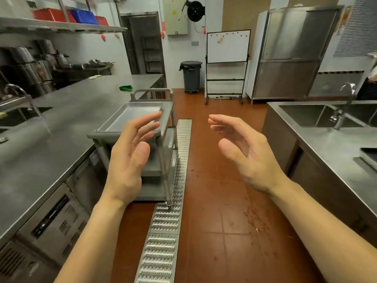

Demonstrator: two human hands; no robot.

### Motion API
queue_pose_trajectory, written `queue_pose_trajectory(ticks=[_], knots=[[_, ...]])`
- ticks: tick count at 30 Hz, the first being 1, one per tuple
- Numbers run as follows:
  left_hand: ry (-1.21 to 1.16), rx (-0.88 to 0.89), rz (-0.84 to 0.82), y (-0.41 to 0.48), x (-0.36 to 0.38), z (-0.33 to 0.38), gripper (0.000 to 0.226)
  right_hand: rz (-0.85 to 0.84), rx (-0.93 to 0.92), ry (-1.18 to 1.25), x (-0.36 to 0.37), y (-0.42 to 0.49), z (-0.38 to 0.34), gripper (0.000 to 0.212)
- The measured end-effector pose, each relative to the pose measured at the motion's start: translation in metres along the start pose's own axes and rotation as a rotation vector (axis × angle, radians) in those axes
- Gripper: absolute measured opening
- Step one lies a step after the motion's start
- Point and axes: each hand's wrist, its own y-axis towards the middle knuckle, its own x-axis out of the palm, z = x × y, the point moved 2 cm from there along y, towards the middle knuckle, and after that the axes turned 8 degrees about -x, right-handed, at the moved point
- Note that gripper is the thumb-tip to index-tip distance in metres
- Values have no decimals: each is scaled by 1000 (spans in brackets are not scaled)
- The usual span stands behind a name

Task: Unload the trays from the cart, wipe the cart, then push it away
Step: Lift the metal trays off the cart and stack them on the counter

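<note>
A grey three-shelf cart stands in the aisle against the long steel counter. A shallow metal tray lies on its top shelf. My left hand is raised in front of the cart's near end, fingers spread, palm facing right, holding nothing. My right hand hovers over the floor to the right of the cart, fingers apart, palm facing left, also empty. A green cloth lies on the counter beyond the cart. The lower shelves are partly hidden by my left hand.
A metal drain grate runs along the red tile floor beside the cart. A steel sink counter stands on the right, with a dark tray at its edge. A grey bin, a whiteboard and a steel cabinet stand at the far end.
</note>
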Motion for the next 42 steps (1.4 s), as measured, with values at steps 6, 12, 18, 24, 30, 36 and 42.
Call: queue_pose_trajectory(ticks=[6,12,18,24,30,36,42], knots=[[66,-15,30,104,53,-72,67,2,25,27,-33,58,123,55],[123,24,87,223,111,-137,68,-66,-43,73,-79,136,255,53],[129,-1,166,325,132,-193,65,-128,-62,153,-100,224,360,54],[160,-8,257,411,126,-283,67,-176,-100,245,-75,309,479,58],[198,16,328,507,95,-387,68,-234,-139,302,-24,405,595,73],[260,27,375,605,57,-454,64,-295,-189,385,22,506,678,74],[319,-39,489,653,19,-526,70,-370,-217,547,87,578,762,68]])
